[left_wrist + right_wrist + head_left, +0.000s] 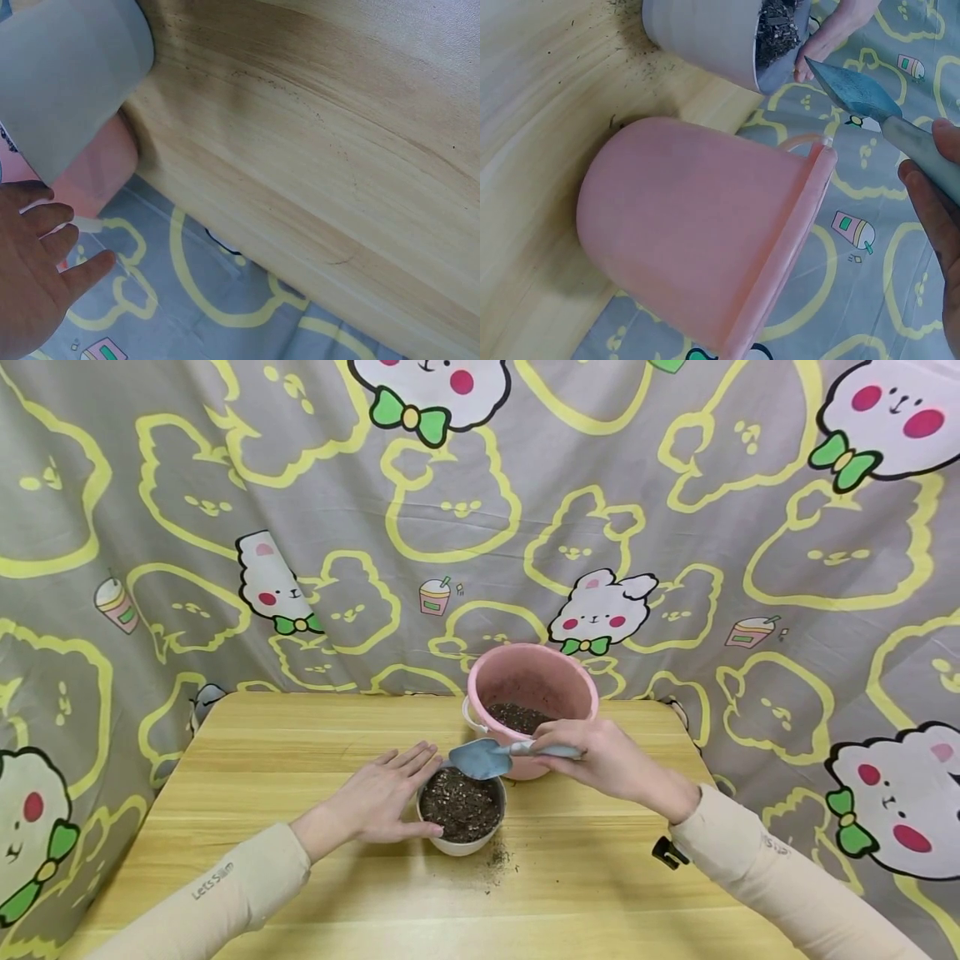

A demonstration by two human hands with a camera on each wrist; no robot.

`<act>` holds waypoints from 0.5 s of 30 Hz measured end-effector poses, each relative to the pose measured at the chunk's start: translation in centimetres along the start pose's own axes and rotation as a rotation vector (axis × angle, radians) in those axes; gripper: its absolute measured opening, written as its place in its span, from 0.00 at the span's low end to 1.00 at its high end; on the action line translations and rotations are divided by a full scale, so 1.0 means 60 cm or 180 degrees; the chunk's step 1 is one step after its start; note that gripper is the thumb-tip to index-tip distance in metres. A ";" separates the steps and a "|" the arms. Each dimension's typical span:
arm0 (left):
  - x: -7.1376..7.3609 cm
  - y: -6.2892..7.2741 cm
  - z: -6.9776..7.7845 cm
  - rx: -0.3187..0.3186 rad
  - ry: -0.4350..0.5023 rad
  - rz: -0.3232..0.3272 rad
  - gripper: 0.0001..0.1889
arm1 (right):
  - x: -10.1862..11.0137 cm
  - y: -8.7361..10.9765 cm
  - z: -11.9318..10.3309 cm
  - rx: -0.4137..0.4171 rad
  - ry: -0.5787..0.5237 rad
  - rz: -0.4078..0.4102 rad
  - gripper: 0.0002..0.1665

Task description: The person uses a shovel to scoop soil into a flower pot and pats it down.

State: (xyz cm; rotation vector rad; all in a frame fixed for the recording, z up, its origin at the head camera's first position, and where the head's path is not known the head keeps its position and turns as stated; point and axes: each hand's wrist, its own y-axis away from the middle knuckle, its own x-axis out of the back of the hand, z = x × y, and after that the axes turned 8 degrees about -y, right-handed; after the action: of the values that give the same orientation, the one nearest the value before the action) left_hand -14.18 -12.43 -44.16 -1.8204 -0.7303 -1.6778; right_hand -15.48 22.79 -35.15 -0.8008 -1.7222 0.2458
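A white pot (459, 848) filled with dark soil (461, 804) stands on the table. Beside its left rim my left hand (386, 797) lies with fingers extended and thumb along the near rim; the left wrist view shows those fingers (90, 274) spread. My right hand (588, 758) grips the handle of a blue-grey trowel (480, 758), whose blade is above the pot's far right rim. In the right wrist view the trowel blade (859, 91) looks bare. Behind and to the right stands a pink bucket (581, 685) with soil (517, 718) at its bottom.
Spilled soil crumbs (497, 860) lie on the wooden table (300, 752) just right of the pot. The bucket's white handle (472, 718) hangs at its left side. A cartoon-printed curtain (360, 527) surrounds the table's back and sides. A black clip-like item (669, 853) is by the right sleeve.
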 end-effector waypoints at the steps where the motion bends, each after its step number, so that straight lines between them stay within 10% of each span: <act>1: 0.000 0.000 0.000 -0.0001 0.0000 -0.0006 0.53 | 0.000 0.000 0.000 -0.0049 -0.0022 0.0012 0.17; 15: 0.003 0.000 -0.001 -0.0035 -0.0027 0.0005 0.54 | 0.004 0.019 0.006 -0.0967 -0.0354 0.0498 0.12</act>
State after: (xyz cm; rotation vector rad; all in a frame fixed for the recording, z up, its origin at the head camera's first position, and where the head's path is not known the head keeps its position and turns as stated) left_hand -14.20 -12.47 -43.97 -1.8360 -0.7244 -1.6773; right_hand -15.43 23.86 -35.69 -1.1658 -1.8282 0.1373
